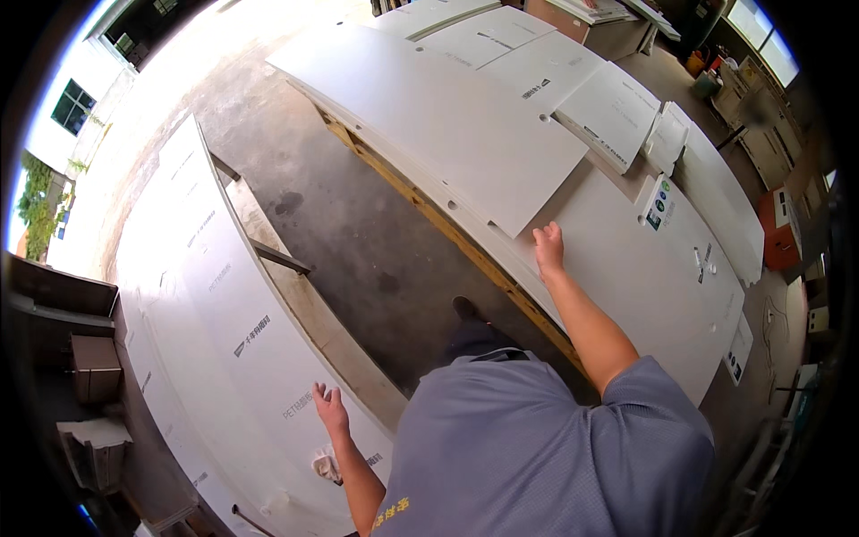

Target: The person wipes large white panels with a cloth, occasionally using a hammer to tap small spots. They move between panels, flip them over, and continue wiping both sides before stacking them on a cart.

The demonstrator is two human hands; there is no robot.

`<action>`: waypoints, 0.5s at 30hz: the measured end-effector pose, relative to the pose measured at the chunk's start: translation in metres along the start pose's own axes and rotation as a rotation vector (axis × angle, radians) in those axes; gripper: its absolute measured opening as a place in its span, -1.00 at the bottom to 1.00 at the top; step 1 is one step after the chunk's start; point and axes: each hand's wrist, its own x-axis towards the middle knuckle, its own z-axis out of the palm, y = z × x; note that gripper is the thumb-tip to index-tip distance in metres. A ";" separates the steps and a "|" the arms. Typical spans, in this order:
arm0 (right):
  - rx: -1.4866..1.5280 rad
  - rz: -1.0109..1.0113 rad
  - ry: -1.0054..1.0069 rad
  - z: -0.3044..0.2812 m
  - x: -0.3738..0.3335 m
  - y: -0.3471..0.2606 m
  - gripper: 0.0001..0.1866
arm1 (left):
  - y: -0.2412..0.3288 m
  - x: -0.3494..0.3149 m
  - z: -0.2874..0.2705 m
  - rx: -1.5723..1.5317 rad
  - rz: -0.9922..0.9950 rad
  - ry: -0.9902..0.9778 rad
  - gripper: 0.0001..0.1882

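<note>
Right hand: I see it laid flat on the lower board, just at the corner of the top board; fingers together, gripping nothing, seemingly to steady or slide the stack.
Left hand: fingers apart, empty, hovering over the left boards, perhaps for balance.
Stack: lies on the counter's wooden edge, right of the floor.
</note>
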 end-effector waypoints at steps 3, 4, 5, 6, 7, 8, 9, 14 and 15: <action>0.277 0.431 -0.134 -0.005 0.063 -0.002 -0.65 | 0.094 0.010 0.101 -0.049 0.095 -0.423 -0.29; 0.300 0.494 -0.201 -0.007 0.079 -0.008 -0.67 | 0.120 0.010 0.132 -0.014 0.119 -0.516 -0.28; 0.322 0.554 -0.268 -0.008 0.094 -0.013 -0.68 | 0.145 0.012 0.160 0.023 0.141 -0.609 -0.28; 0.366 0.529 -0.259 -0.006 0.099 -0.012 -0.64 | 0.165 0.018 0.189 0.039 0.165 -0.682 -0.28; 0.285 0.520 -0.263 -0.004 0.100 -0.011 -0.64 | 0.181 0.024 0.214 0.057 0.181 -0.744 -0.28; 0.204 0.513 -0.270 -0.002 0.096 -0.009 -0.65 | 0.196 0.030 0.235 0.077 0.193 -0.802 -0.29; 0.255 0.547 -0.312 0.007 0.079 -0.015 -0.65 | 0.206 0.039 0.250 0.068 0.162 -0.801 -0.29; 0.164 0.537 -0.446 0.016 0.023 0.003 -0.65 | 0.245 0.065 0.349 -0.141 -0.098 -0.703 -0.40; 0.217 0.531 -0.465 0.015 0.023 0.002 -0.65 | 0.251 0.067 0.362 -0.186 -0.143 -0.744 -0.45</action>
